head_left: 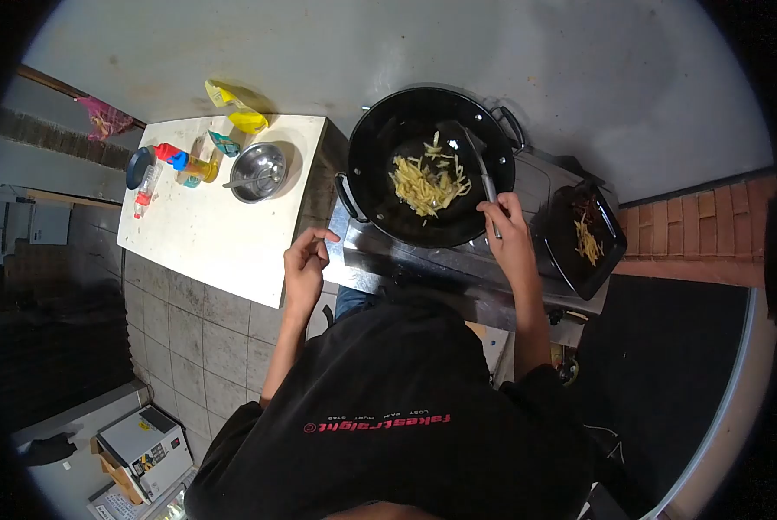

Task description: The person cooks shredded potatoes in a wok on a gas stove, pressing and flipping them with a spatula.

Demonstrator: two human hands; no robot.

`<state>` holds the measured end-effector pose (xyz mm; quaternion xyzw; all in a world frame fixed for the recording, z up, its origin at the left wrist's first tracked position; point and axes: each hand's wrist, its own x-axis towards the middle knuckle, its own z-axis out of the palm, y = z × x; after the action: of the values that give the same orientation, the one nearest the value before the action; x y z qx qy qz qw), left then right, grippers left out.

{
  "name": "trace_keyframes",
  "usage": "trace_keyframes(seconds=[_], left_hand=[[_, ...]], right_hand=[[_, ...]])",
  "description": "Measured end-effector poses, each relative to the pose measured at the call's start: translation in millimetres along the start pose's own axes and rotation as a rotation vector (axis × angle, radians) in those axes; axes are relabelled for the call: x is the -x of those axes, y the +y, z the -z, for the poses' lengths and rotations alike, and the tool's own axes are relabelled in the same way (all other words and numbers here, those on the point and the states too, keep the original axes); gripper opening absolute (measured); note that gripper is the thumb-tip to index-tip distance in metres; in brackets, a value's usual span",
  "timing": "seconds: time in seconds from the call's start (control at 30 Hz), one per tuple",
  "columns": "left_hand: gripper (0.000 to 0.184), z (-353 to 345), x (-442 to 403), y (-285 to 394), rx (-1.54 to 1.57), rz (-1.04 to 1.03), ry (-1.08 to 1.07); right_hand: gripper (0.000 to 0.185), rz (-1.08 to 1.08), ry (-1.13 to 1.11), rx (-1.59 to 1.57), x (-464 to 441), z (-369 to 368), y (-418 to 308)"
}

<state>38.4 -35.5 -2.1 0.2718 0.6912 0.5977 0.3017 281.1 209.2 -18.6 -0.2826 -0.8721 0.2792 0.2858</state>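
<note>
A black two-handled wok sits on the stove, with pale cut strips of food heaped in its middle. My right hand is closed round the handle of a spatula, whose blade rests against the wok's far right inner wall. To the left of the wok, close to its left handle but apart from it, my left hand hangs in the air. Its index finger points toward the wok while the other fingers are loosely bent, and nothing shows in it.
Right of the wok, a black tray holds more strips and dark pieces. On the white table at left stand a steel bowl with a spoon, a yellow pouch and several bottles. A wall runs behind the stove.
</note>
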Motion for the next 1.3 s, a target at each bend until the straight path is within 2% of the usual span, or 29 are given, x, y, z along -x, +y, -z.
trace_keyframes(seconds=[0.27,0.57,0.73,0.87,1.1,1.2,1.3], left_hand=[[0.051,-0.8,1.5,2.8,-0.029,0.012,0.008],[0.050,-0.4,2.4,1.7,-0.019,-0.002,0.004],[0.050,-2.4,1.7,1.8,-0.025,0.004,0.004],[0.050,-3.7,2.4,5.4,-0.022,-0.003,-0.001],[0.050,1.7,5.4,3.2,-0.007,-0.005,0.024],[0.049,2.0,4.9,2.7,-0.007,0.003,0.023],[0.048,2.4,3.7,0.3,-0.020,-0.009,0.019]], right_hand=[[0.017,-0.057,0.034,-0.049,4.9,2.0,-1.3],[0.013,0.051,0.206,-0.040,2.7,2.6,-9.4],[0.012,-0.123,0.264,-0.147,-0.8,-6.0,-12.4],[0.011,-0.023,0.310,-0.134,-16.7,-17.9,-12.9],[0.010,-0.056,0.294,-0.172,-28.3,-41.3,-1.2],[0.011,-0.033,0.152,-0.262,-26.8,-39.9,-13.2],[0.012,-0.021,0.194,-0.237,-24.5,-33.5,-23.3]])
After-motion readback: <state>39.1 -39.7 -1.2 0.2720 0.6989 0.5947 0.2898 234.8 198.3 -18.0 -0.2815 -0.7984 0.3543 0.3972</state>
